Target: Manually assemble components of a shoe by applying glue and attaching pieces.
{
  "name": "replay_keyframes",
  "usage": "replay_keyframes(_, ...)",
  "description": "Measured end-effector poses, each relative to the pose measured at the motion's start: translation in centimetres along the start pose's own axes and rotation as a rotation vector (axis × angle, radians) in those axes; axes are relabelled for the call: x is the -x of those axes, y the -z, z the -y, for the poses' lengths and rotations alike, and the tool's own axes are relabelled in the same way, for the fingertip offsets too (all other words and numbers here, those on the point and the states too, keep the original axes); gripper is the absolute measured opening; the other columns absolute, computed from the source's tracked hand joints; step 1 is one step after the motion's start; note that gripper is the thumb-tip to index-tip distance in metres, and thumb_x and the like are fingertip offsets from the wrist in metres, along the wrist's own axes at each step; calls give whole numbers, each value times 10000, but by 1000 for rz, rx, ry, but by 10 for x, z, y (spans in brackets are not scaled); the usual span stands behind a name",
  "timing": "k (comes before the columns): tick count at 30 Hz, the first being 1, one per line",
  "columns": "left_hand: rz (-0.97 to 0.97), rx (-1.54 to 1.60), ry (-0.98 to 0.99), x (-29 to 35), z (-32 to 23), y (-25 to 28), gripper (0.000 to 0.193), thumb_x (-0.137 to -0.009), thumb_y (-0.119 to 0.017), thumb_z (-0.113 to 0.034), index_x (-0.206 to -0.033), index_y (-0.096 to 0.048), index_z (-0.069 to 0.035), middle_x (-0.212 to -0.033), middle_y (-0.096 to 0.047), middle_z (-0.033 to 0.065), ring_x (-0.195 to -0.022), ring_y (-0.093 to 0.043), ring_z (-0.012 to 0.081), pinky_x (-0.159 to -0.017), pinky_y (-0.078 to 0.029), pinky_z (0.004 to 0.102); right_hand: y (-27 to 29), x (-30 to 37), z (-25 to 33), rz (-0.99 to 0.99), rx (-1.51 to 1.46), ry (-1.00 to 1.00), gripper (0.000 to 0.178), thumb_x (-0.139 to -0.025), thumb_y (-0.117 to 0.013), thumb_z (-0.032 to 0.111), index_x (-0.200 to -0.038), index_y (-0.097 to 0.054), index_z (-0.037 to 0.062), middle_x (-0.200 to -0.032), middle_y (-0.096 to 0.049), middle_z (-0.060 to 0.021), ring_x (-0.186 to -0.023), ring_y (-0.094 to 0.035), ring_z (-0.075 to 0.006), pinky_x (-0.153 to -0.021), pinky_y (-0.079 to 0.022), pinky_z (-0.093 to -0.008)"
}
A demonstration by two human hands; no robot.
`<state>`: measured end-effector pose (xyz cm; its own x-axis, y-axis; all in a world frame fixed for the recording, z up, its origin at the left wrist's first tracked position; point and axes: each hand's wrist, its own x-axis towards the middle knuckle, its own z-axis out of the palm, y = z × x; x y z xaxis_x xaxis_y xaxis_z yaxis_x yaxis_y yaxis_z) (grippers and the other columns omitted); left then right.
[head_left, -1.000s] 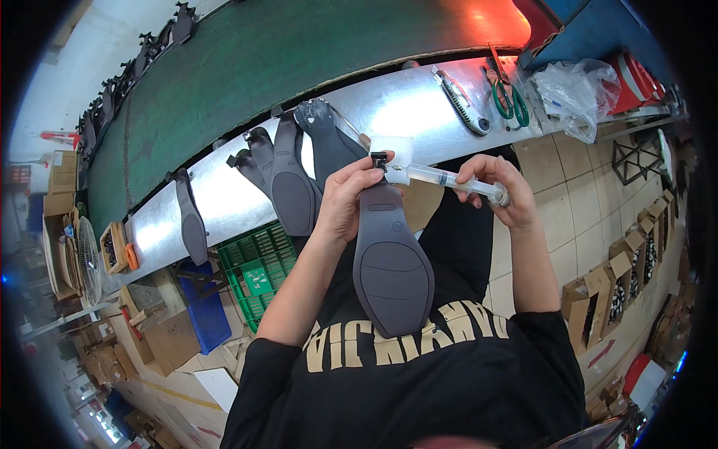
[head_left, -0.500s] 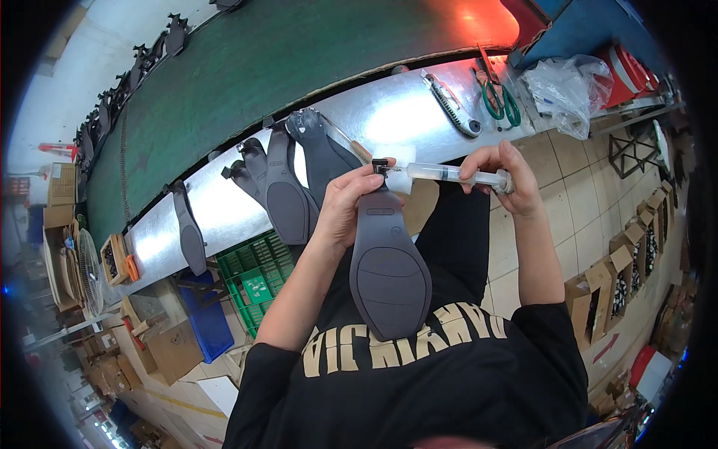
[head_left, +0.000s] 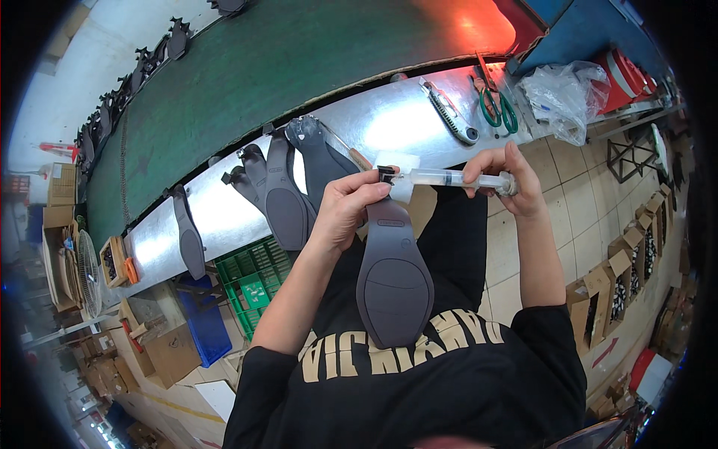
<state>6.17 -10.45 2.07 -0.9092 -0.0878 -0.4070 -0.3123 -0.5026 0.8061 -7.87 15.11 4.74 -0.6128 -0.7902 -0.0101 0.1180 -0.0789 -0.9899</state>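
My left hand [head_left: 350, 206] is closed on the narrow end of a dark grey paddle-shaped rubber part [head_left: 395, 288]. Its wide end hangs down in front of my shirt. At the narrow end, a small black fitting [head_left: 387, 174] stands just above my fingertips. In my right hand [head_left: 512, 179] lies a clear plastic syringe [head_left: 449, 178], held level around its barrel and plunger end. The syringe tip points left and meets or nearly meets the black fitting; contact is too small to tell. Behind the tip is a white sheet or pad [head_left: 400, 166].
Several more grey paddle parts [head_left: 288, 209] lie along the metal ledge [head_left: 224, 198], some overhanging its edge. A box cutter [head_left: 451, 116] and green-handled scissors [head_left: 497, 105] lie at the right, near a clear plastic bag [head_left: 565, 93]. Beyond runs a green conveyor belt [head_left: 292, 60]. Below stands a green crate [head_left: 254, 280].
Both hands, with the paddle part and the syringe, have shifted slightly right and down in the picture. The syringe tip stays at the black fitting.
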Motion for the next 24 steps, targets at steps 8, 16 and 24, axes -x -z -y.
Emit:
replay_keyframes(8, 45, -95, -15, -2, -1, 2, 461, -839, -713, -173, -1244, -640, 35, -972, -707, 165, -784, -724, 211, -668, -596, 310, 0, 1, 0, 5, -42, 24, 756, -1033, -211, 576, -928, -734, 40, -749, -694, -81, -657, -611, -99, -535, -377, -215)
replay_keyframes(16, 51, -125, -33, 0, -5, -1, 459, -838, -705, -150, -1241, -634, 58, -984, -707, 174, -805, -727, 218, -702, -605, 321, 5, 1, 2, 47, -20, 9, 785, -1031, -181, 590, -928, -734, 42, -744, -691, -76, -637, -596, -93, -536, -376, -213)
replay_keyframes(24, 78, -129, -58, 2, -8, -6, 451, -840, -697, -131, -1241, -634, 64, -962, -714, 168, -795, -727, 205, -710, -600, 305, 10, 0, 3, 85, -1, 38, 811, -1032, -153, 598, -912, -725, 35, -752, -686, -91, -615, -579, -103, -515, -362, -222)
